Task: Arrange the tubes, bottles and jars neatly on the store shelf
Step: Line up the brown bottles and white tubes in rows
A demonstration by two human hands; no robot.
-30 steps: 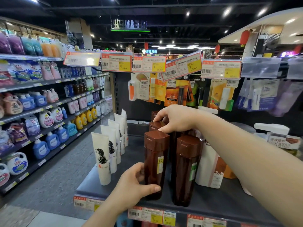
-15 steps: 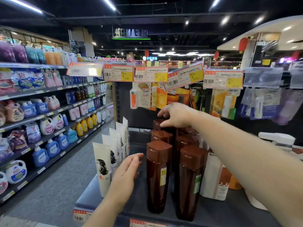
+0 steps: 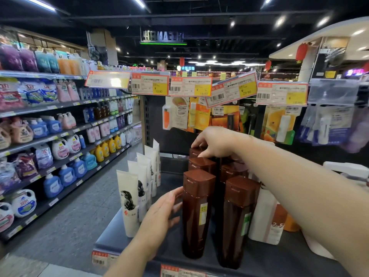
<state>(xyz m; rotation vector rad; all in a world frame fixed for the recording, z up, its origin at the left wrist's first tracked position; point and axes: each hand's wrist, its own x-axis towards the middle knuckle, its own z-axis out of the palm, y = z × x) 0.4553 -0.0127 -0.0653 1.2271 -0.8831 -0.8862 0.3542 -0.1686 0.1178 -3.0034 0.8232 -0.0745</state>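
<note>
Head view: dark shelf [image 3: 269,256], store aisle; left hand [image 3: 159,214] relaxed beside brown bottle [image 3: 196,214]; right hand [image 3: 215,142] pinching rear cap [image 3: 196,151].

The right hand [image 3: 214,142] hides the rearmost brown bottles [image 3: 196,151]; price tag [image 3: 232,91] print is blurred.

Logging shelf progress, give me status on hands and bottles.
Left hand open, fingers against front brown bottle. Right hand on rear bottle caps, grip unclear. Tubes stand close left.
</note>
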